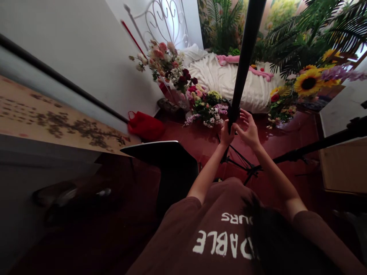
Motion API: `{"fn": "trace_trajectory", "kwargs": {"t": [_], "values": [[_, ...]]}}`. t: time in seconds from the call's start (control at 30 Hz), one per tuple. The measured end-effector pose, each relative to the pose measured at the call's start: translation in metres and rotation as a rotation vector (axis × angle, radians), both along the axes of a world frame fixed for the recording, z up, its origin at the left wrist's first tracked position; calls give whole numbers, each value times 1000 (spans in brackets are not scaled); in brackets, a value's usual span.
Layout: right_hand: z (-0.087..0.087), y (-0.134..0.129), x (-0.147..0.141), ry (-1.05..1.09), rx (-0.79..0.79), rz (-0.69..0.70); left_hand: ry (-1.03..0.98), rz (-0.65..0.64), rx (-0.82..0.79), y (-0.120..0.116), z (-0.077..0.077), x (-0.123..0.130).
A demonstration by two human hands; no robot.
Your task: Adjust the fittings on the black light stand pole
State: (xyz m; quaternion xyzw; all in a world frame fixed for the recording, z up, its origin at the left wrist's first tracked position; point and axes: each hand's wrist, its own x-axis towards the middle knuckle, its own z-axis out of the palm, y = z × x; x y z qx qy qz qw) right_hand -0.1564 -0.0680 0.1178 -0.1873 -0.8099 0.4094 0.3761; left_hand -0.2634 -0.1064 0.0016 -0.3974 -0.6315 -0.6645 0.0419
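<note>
A tall black stand pole (243, 57) rises in front of me and runs out of the top of the view. My left hand (226, 134) is wrapped around it just below a dark collar with a knob (233, 112). Beside the collar, my right hand (247, 129) has its fingers curved and spread apart. Its thumb reaches to the pole near my left hand, though whether it presses on it I cannot make out. Lower down, thin black tripod legs (239, 163) spread over the dark red floor.
Artificial flowers (206, 99) and a white-draped bed (212, 72) stand beyond the pole. Sunflowers (308, 82) are at right. Another black stand (323, 143) slants in from the right, near a cardboard box (344, 168). A black chair (172, 164) and red bag (146, 125) are at left.
</note>
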Motion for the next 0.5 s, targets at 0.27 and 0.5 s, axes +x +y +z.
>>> {"fn": "trace_trajectory", "kwargs": {"t": [0.27, 0.5], "values": [[12, 2, -38, -2, -80, 20, -1, -35, 17, 3, -8, -4], [56, -1, -43, 112, -75, 26, -3, -38, -56, -5, 1, 0]]}}
